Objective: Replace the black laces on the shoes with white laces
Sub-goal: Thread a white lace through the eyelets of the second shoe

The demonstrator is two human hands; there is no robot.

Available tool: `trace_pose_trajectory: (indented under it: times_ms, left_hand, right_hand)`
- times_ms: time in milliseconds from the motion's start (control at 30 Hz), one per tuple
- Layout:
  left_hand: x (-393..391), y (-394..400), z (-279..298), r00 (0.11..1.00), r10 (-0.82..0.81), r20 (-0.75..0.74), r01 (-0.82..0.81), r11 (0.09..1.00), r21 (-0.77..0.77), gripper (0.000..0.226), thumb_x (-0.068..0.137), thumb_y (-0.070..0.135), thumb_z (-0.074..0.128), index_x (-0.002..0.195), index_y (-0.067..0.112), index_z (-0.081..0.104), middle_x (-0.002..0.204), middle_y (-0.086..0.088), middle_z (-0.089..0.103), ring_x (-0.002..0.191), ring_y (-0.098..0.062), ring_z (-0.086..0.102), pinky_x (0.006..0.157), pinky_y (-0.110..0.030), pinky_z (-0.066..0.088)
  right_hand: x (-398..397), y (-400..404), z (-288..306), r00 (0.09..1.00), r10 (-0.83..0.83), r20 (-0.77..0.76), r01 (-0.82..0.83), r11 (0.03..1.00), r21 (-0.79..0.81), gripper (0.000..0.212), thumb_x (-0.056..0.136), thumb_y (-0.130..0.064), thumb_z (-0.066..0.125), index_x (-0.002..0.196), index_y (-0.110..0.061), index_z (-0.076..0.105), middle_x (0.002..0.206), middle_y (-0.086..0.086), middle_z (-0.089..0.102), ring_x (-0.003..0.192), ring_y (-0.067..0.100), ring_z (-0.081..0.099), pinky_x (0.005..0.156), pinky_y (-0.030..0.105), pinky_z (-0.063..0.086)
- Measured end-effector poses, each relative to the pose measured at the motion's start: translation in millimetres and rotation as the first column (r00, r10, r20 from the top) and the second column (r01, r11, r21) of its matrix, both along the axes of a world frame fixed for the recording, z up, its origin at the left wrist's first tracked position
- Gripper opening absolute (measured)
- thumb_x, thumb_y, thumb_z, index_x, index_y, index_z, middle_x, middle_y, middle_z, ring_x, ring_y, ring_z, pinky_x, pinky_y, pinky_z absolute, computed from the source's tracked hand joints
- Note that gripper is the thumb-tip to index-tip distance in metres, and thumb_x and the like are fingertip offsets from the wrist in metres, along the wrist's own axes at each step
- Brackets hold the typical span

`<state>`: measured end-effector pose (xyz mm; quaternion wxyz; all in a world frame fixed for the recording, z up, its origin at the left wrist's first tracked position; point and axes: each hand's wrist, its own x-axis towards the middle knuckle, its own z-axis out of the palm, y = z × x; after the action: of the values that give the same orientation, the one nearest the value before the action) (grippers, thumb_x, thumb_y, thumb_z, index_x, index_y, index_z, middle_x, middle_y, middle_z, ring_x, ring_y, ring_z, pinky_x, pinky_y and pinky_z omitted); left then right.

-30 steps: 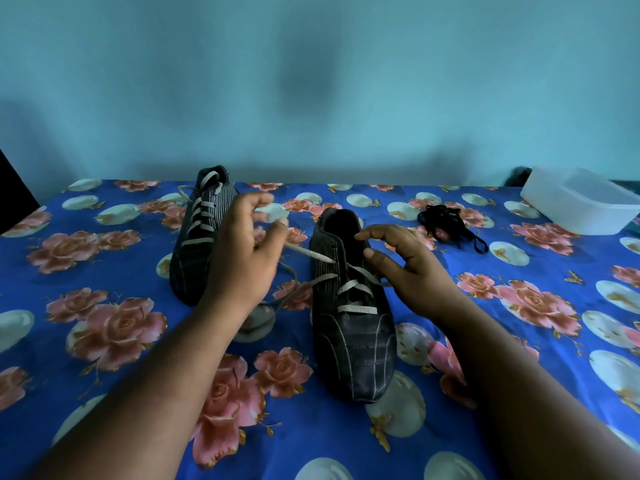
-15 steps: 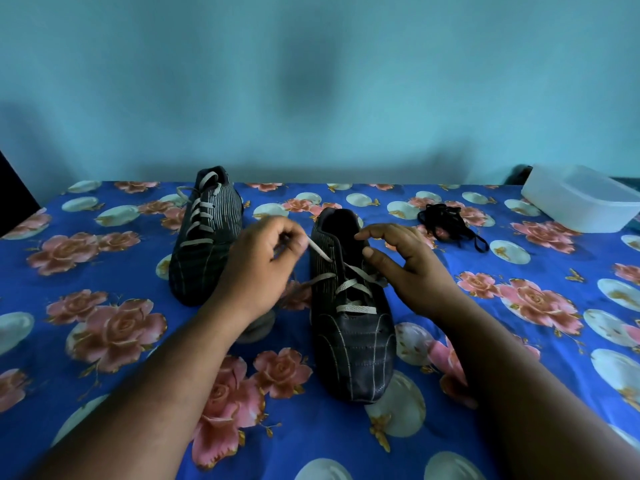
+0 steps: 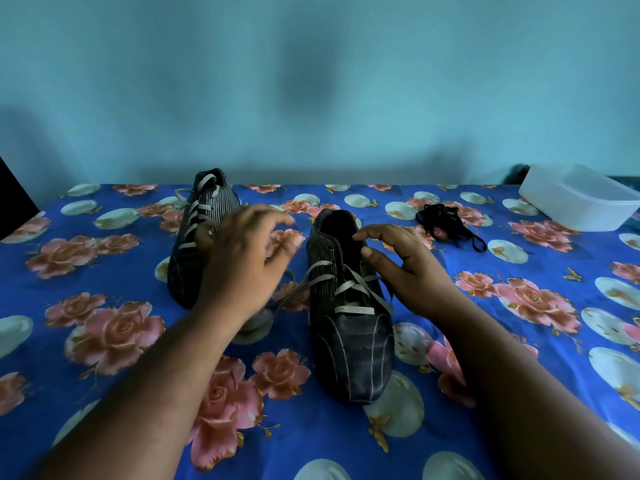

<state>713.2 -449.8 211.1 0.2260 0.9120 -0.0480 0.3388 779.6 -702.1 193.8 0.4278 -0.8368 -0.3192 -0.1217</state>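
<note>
Plain teal-blue wall [image 3: 311,81] fills upper half of view, light dim and uneven, dark smudge-like shadow at centre. Below, table [image 3: 104,341] under bright blue cloth printed with pink roses and pale round plates, cloth running edge to edge. White plastic container [image 3: 578,199] sits at far right of table, close to wall. Dark object [image 3: 14,199] cuts into frame at far left edge, identity unclear. Soft shadow band lies along wall where it meets table.
</note>
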Motion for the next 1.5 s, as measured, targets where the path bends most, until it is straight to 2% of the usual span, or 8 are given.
trace_pose_trajectory:
  times_ms: [233, 400, 467, 600, 733, 933, 1167, 1500]
  left_hand:
    - [-7, -20, -7, 0.991, -0.124, -0.045, 0.127, 0.989, 0.076, 0.017, 0.092, 0.049, 0.063, 0.088, 0.033, 0.066, 0.099, 0.017, 0.066, 0.107, -0.010, 0.055, 0.097, -0.008, 0.006]
    - [2, 3, 3, 0.995, -0.096, 0.002, 0.092, 0.943, -0.320, 0.020, 0.091, 0.047, 0.056, 0.088, 0.029, 0.063, 0.087, 0.010, 0.066, 0.081, -0.020, 0.068, 0.085, -0.044, 0.051]
    - [2, 15, 11, 0.992, 0.127, 0.013, -0.112, 0.915, -0.387, 0.015, 0.094, 0.040, 0.059, 0.089, 0.026, 0.064, 0.087, 0.006, 0.065, 0.084, -0.025, 0.068, 0.085, -0.030, 0.040]
    - [2, 34, 14, 0.908, 0.412, -0.073, -0.414, 0.862, -0.294, 0.007, 0.088, 0.043, 0.057, 0.085, 0.037, 0.059, 0.093, 0.002, 0.066, 0.104, -0.033, 0.060, 0.087, -0.049, 0.033]
    - [1, 21, 4, 0.951, 0.308, -0.041, -0.310, 0.941, -0.136, 0.017, 0.091, 0.033, 0.065, 0.104, 0.024, 0.068, 0.119, -0.004, 0.064, 0.124, -0.031, 0.048, 0.095, -0.038, 0.025]
    - [-5, -11, -3, 0.986, -0.148, -0.076, 0.148, 0.989, -0.007, 0.038, 0.090, 0.058, 0.050, 0.101, 0.029, 0.072, 0.102, 0.016, 0.068, 0.104, -0.010, 0.055, 0.091, -0.028, 0.029]
    - [0, -7, -4, 0.978, -0.193, -0.074, 0.180, 0.972, -0.153, 0.024, 0.090, 0.056, 0.050, 0.089, 0.034, 0.061, 0.101, 0.016, 0.063, 0.105, -0.013, 0.061, 0.092, -0.058, 0.044]
    - [11, 12, -13, 0.990, -0.099, -0.095, 0.075, 0.971, -0.228, 0.024, 0.084, 0.056, 0.052, 0.079, 0.035, 0.061, 0.083, 0.016, 0.061, 0.086, -0.020, 0.062, 0.081, -0.061, 0.050]
  right_hand:
    - [-1, 0, 2, 1.000, 0.000, -0.003, 0.000, 1.000, -0.007, 0.020, 0.100, -0.028, 0.062, 0.120, -0.031, 0.065, 0.122, -0.024, 0.062, 0.123, 0.017, 0.049, 0.102, 0.023, 0.037]
    - [-1, 0, 2, 1.000, -0.007, -0.017, 0.007, 1.000, -0.013, 0.021, 0.100, -0.030, 0.061, 0.120, -0.033, 0.065, 0.123, -0.025, 0.061, 0.122, 0.015, 0.049, 0.097, 0.015, 0.035]
    - [-1, 0, 2, 1.000, -0.004, -0.020, 0.004, 1.000, -0.014, 0.021, 0.100, -0.030, 0.061, 0.120, -0.033, 0.065, 0.123, -0.024, 0.061, 0.122, 0.015, 0.049, 0.097, 0.016, 0.036]
    - [-2, 0, 2, 1.000, 0.001, -0.021, -0.001, 1.000, -0.012, 0.021, 0.100, -0.029, 0.061, 0.121, -0.033, 0.065, 0.123, -0.023, 0.062, 0.122, 0.015, 0.049, 0.097, 0.018, 0.036]
    - [-2, -1, 2, 1.000, -0.001, -0.010, 0.000, 1.000, -0.013, 0.021, 0.100, -0.033, 0.060, 0.120, -0.032, 0.065, 0.123, -0.023, 0.061, 0.122, 0.014, 0.049, 0.098, 0.024, 0.038]
    - [-1, -1, 1, 1.000, 0.005, 0.007, -0.005, 1.000, -0.012, 0.021, 0.100, -0.031, 0.061, 0.121, -0.034, 0.064, 0.124, -0.025, 0.061, 0.124, 0.014, 0.049, 0.099, 0.023, 0.037]
    - [0, -1, 2, 1.000, 0.007, 0.007, -0.007, 1.000, -0.011, 0.020, 0.101, -0.032, 0.060, 0.120, -0.033, 0.065, 0.123, -0.023, 0.062, 0.123, 0.013, 0.050, 0.100, 0.027, 0.039]
    - [-1, -2, 3, 0.997, 0.004, 0.078, -0.002, 1.000, -0.021, 0.020, 0.101, -0.030, 0.061, 0.119, -0.029, 0.067, 0.120, -0.021, 0.063, 0.119, 0.011, 0.052, 0.097, 0.027, 0.038]
